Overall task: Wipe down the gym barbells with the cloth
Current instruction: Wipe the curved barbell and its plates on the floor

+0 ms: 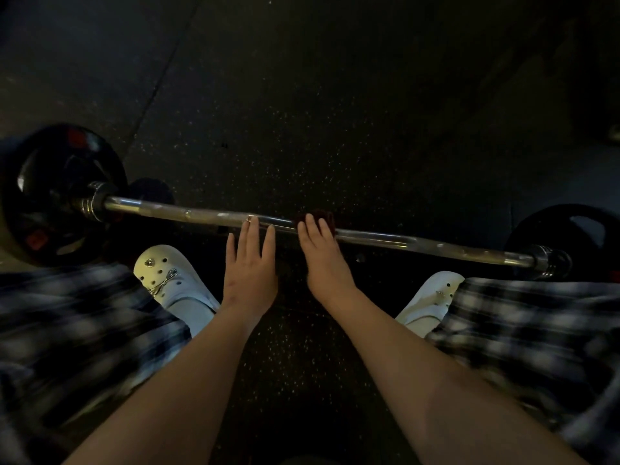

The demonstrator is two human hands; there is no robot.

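Head view: the barbell [369,237] lies across the dark speckled floor [302,112], with 1 black plate [50,196] at its left end and 1 more [567,229] at its right; the left hand [250,273] is flat with straight fingers, tips touching the bar; the right hand [323,263] is also flat, fingers straight, resting on a dark red cloth [322,213] wrapped on the bar's middle; 2 white clogs [167,280] stand just beside the wrists, under blurred plaid fabric [67,323].
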